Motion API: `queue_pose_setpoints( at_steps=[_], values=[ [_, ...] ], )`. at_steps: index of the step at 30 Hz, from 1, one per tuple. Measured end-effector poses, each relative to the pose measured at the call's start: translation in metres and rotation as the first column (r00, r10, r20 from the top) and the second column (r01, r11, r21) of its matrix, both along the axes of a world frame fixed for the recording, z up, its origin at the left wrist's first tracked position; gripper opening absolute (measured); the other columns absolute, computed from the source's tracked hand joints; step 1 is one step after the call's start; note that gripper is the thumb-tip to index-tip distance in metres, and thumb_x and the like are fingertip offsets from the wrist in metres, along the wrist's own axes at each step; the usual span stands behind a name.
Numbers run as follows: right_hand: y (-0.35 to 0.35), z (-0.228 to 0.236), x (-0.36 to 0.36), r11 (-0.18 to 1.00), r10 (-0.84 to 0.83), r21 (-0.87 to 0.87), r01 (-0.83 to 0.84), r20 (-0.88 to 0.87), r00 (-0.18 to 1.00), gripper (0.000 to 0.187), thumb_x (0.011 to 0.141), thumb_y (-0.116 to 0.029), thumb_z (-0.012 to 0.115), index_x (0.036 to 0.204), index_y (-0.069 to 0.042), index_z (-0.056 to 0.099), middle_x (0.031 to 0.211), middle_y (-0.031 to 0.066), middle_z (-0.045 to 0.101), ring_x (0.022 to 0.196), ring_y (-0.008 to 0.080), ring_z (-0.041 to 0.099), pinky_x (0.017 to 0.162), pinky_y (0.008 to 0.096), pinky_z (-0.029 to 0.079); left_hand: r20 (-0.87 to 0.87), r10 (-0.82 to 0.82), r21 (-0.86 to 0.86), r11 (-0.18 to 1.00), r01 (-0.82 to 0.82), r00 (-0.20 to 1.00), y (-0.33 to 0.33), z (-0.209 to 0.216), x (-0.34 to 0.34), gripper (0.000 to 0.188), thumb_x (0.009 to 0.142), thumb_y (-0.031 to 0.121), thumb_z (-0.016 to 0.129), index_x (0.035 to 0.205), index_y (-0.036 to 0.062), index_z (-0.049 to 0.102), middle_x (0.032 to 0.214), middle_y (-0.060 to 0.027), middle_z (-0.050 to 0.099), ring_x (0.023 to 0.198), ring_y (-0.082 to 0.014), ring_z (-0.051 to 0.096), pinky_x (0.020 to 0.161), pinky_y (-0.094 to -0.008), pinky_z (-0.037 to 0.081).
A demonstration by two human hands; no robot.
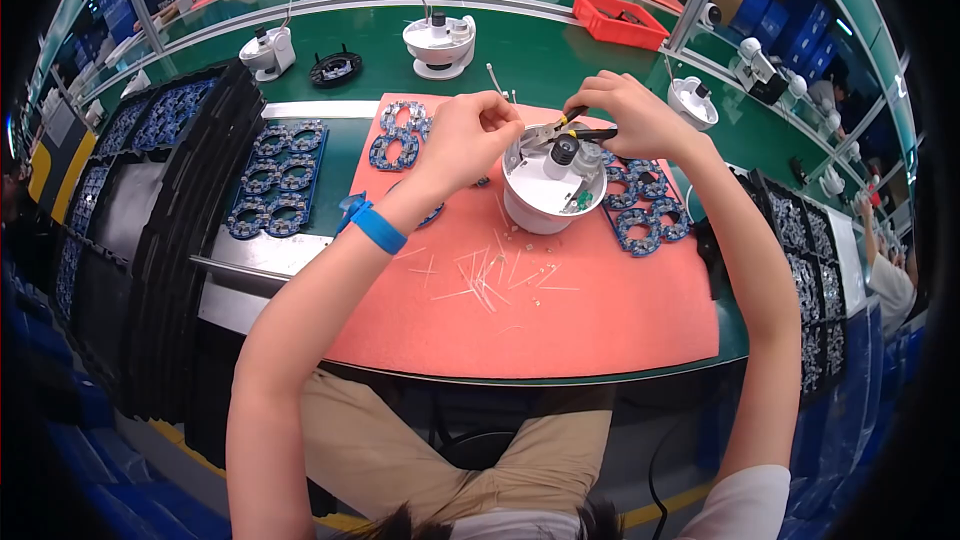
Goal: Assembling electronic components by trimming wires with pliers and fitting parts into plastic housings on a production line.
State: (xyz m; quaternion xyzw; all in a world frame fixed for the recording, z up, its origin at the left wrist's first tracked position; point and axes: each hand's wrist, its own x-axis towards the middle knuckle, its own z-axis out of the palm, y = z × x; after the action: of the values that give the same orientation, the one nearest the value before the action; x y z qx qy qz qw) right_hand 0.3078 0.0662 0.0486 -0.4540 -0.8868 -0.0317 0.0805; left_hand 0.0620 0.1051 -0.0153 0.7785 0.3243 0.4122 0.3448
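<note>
Holding the white round housing point(545, 195) at the middle of the frame on the orange mat point(560, 330), I have my left hand point(465, 140) pinched shut on its upper left rim. My right hand point(630, 115) is clamped on small pliers point(572, 130), whose long axis runs left from my fist, tips reaching just above the housing's top edge. The right hand is nearer the tips. Whatever the tips grip is too small to make out; clipped wire bits point(490, 275) lie below.
</note>
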Motion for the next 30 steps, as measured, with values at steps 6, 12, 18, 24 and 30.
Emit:
queue_pose_setpoints(
  at_steps=[6,12,18,24,30],
  values=[
    [-0.002,0.0,-0.001,1.0,-0.003,-0.026,0.003,0.006,1.0,0.045,0.064,-0.003,0.072,0.108,-0.008,0.065,0.101,0.0058,0.061,0.104,0.0244,0.054,0.089,0.0364,0.042,-0.01,0.014,0.001,1.0,-0.014,1.0,-0.001,0.0,0.002,0.017,0.083,0.015,0.067,0.084,-0.0015,0.067,0.076,-0.0055,0.067,0.071,-0.0109,0.061,0.067,-0.0267,0.049],
    [-0.004,0.003,-0.005,0.999,-0.011,-0.051,0.012,0.027,1.0,0.045,0.064,-0.002,0.071,0.108,-0.007,0.064,0.098,0.0073,0.06,0.102,0.0263,0.054,0.09,0.0368,0.041,0.047,0.011,0.031,0.999,-0.012,0.999,0.002,-0.006,0.007,0.016,0.08,0.015,0.067,0.082,-0.0012,0.067,0.072,-0.0078,0.068,0.065,-0.0131,0.064,0.062,-0.0268,0.051],
    [-0.002,0.0,-0.006,1.0,0.014,0.004,-0.014,0.041,0.999,0.042,0.063,-0.001,0.072,0.104,-0.007,0.066,0.093,0.0066,0.06,0.095,0.0256,0.055,0.085,0.0367,0.043,0.063,0.026,0.036,0.999,-0.028,0.998,0.002,-0.009,0.009,0.014,0.08,0.013,0.067,0.081,-0.0007,0.067,0.071,-0.0072,0.067,0.065,-0.0123,0.064,0.062,-0.0263,0.051],
    [-0.005,-0.001,-0.009,0.996,0.03,0.085,-0.033,0.043,0.999,0.037,0.059,0.0,0.072,0.096,-0.006,0.069,0.081,0.006,0.06,0.086,0.0247,0.057,0.075,0.0358,0.046,0.081,0.013,0.018,1.0,-0.015,0.997,-0.001,-0.01,0.011,0.015,0.081,0.014,0.066,0.081,-0.0012,0.066,0.071,-0.0072,0.067,0.065,-0.0122,0.064,0.062,-0.0263,0.051],
    [-0.011,-0.001,-0.009,0.984,0.0,0.18,0.001,-0.006,1.0,0.036,0.058,0.003,0.069,0.093,-0.004,0.066,0.082,0.0084,0.059,0.084,0.0264,0.056,0.073,0.0366,0.048,0.209,0.104,-0.063,0.994,-0.093,0.972,0.002,-0.013,0.003,0.016,0.086,0.015,0.063,0.086,-0.001,0.063,0.076,-0.0071,0.065,0.07,-0.013,0.062,0.065,-0.0275,0.049]
  ],
)
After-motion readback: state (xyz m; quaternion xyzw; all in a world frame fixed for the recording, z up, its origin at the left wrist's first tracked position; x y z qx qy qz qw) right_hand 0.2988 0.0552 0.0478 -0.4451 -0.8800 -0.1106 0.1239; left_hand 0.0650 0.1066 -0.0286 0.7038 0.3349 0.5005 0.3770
